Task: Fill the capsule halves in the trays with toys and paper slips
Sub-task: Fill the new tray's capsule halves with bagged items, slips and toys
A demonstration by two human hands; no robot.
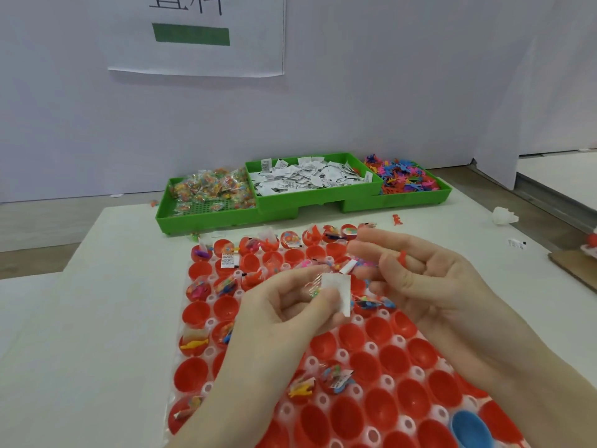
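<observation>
Head view: left hand [284, 305] pinches a white paper slip [337, 293] and a clear packet; right hand [429, 279], fingers curled, holds a small red toy [402, 257]. Both hover above the tray [206, 388] of red capsule halves [193, 313], green bins [210, 218] beyond

The white table [106, 318] carries a clear tray of red capsule halves [371, 360] near the front, three green bins [281, 208] side by side at the back, a stray red toy [397, 219], a crumpled white wad [504, 216] and a loose paper slip [516, 243].
</observation>
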